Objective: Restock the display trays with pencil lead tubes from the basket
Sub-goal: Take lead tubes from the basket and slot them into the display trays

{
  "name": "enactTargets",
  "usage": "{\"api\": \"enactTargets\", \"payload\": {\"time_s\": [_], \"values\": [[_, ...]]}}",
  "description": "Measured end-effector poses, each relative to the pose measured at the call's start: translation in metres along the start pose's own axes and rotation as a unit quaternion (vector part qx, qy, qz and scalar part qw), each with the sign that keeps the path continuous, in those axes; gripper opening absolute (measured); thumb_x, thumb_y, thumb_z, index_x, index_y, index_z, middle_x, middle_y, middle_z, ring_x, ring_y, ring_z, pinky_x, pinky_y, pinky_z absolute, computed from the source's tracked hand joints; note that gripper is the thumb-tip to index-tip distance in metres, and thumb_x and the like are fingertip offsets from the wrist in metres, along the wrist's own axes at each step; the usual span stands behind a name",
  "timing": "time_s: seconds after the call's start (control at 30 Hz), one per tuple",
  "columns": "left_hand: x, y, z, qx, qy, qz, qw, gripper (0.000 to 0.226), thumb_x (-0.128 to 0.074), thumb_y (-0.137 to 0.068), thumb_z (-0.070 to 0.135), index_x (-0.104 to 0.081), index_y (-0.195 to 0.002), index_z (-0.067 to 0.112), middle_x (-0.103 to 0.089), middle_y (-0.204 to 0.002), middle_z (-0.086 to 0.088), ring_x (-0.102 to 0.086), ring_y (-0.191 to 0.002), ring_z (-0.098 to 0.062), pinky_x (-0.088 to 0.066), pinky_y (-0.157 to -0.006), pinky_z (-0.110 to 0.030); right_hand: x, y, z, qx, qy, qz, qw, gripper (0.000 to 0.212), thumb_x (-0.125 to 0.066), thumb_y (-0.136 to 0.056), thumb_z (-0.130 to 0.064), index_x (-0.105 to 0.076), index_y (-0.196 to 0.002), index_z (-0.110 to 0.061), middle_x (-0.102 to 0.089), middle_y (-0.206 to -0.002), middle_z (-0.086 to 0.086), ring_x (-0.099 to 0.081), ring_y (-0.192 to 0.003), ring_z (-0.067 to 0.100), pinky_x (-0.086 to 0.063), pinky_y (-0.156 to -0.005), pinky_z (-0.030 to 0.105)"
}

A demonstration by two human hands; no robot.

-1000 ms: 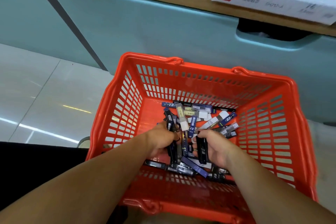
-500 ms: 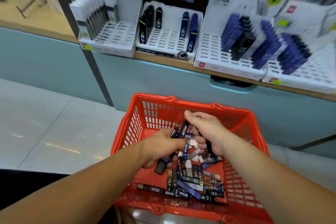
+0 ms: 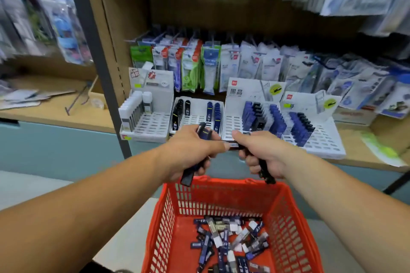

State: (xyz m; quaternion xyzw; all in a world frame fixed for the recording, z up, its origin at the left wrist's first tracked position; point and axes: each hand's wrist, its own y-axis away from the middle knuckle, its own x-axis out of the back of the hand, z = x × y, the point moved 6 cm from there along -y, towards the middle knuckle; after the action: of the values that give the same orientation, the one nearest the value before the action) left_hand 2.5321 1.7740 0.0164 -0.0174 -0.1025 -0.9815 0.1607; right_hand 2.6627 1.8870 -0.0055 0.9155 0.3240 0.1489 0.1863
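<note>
Wooden shelf (image 3: 357,139) carries white display trays (image 3: 153,126).

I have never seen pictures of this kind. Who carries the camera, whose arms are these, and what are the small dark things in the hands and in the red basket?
There is no machine here. A person wears a wide-angle camera on the head, so you look forward and down along their own two arms. The left hand grips a few dark tubes of pencil lead, and the right hand grips a second bunch. Both hands are above the red basket, where many loose tubes lie on the bottom. Ahead, on a wooden shelf, stand white display trays, partly filled with upright tubes. Behind them hang packets, too blurred to read.
</note>
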Motion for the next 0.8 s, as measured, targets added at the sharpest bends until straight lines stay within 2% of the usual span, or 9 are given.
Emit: {"api": "enactTargets", "payload": {"time_s": [0.17,0.37,0.47,0.53,0.63,0.73,0.8], "values": [[0.008,-0.008,0.053,-0.056,0.027,0.036,0.997,0.028,-0.085,-0.084,0.014,-0.061,-0.098,0.012,-0.056,-0.058,-0.005,-0.047,-0.044,-0.018,-0.039,-0.041,-0.025,0.019,0.006,-0.034,0.028,-0.029,0.039,0.998,0.03,-0.059,-0.102,-0.044,-0.049,-0.092,-0.018,-0.043,-0.057,0.001,-0.024,-0.04,0.011,-0.022,-0.04,0.018],[-0.02,-0.046,0.043,-0.072,0.055,0.033,0.995,0.028,-0.081,-0.085,0.003,-0.065,-0.107,0.006,-0.057,-0.057,-0.006,-0.049,-0.045,-0.019,-0.039,-0.042,-0.026,0.043,-0.021,-0.009,0.014,-0.065,0.07,0.995,0.033,-0.061,-0.1,-0.046,-0.052,-0.087,-0.017,-0.038,-0.056,0.001,-0.022,-0.04,0.012,-0.018,-0.046,0.019],[-0.021,-0.062,0.039,-0.092,0.064,0.043,0.993,0.021,-0.08,-0.088,0.01,-0.068,-0.105,0.006,-0.058,-0.062,-0.009,-0.051,-0.048,-0.02,-0.041,-0.042,-0.028,0.048,-0.027,-0.007,0.009,-0.051,0.069,0.996,0.04,-0.06,-0.099,-0.05,-0.057,-0.089,-0.011,-0.038,-0.056,0.001,-0.024,-0.04,0.012,-0.019,-0.045,0.02],[-0.016,-0.071,0.038,-0.103,0.051,0.062,0.991,0.02,-0.081,-0.089,0.02,-0.069,-0.097,0.006,-0.056,-0.059,-0.012,-0.05,-0.048,-0.022,-0.042,-0.043,-0.028,0.049,-0.03,-0.006,0.005,-0.063,0.045,0.997,0.044,-0.061,-0.096,-0.057,-0.054,-0.089,-0.014,-0.041,-0.057,0.002,-0.024,-0.041,0.013,-0.02,-0.045,0.021],[-0.01,-0.086,0.026,-0.085,0.066,0.094,0.99,0.027,-0.081,-0.088,0.028,-0.066,-0.088,0.005,-0.054,-0.056,-0.011,-0.048,-0.045,-0.021,-0.04,-0.043,-0.028,0.047,-0.031,0.001,-0.006,-0.078,0.02,0.997,0.052,-0.061,-0.092,-0.064,-0.06,-0.09,-0.013,-0.044,-0.059,0.003,-0.023,-0.043,0.015,-0.02,-0.045,0.022],[-0.017,-0.099,0.01,-0.031,0.109,0.089,0.99,0.03,-0.079,-0.09,0.03,-0.061,-0.083,0.006,-0.052,-0.051,-0.01,-0.043,-0.042,-0.022,-0.037,-0.044,-0.027,0.045,-0.035,0.007,0.001,-0.096,-0.007,0.995,0.043,-0.065,-0.092,-0.056,-0.056,-0.084,-0.015,-0.046,-0.059,0.004,-0.025,-0.041,0.014,-0.019,-0.046,0.023],[-0.021,-0.104,0.004,-0.015,0.14,0.084,0.987,0.027,-0.077,-0.091,0.027,-0.062,-0.084,0.005,-0.055,-0.054,-0.008,-0.042,-0.04,-0.022,-0.036,-0.044,-0.027,0.046,-0.038,0.012,0.004,-0.106,-0.016,0.994,0.041,-0.066,-0.094,-0.051,-0.059,-0.09,-0.011,-0.047,-0.059,0.003,-0.027,-0.041,0.013,-0.02,-0.046,0.024]]}}
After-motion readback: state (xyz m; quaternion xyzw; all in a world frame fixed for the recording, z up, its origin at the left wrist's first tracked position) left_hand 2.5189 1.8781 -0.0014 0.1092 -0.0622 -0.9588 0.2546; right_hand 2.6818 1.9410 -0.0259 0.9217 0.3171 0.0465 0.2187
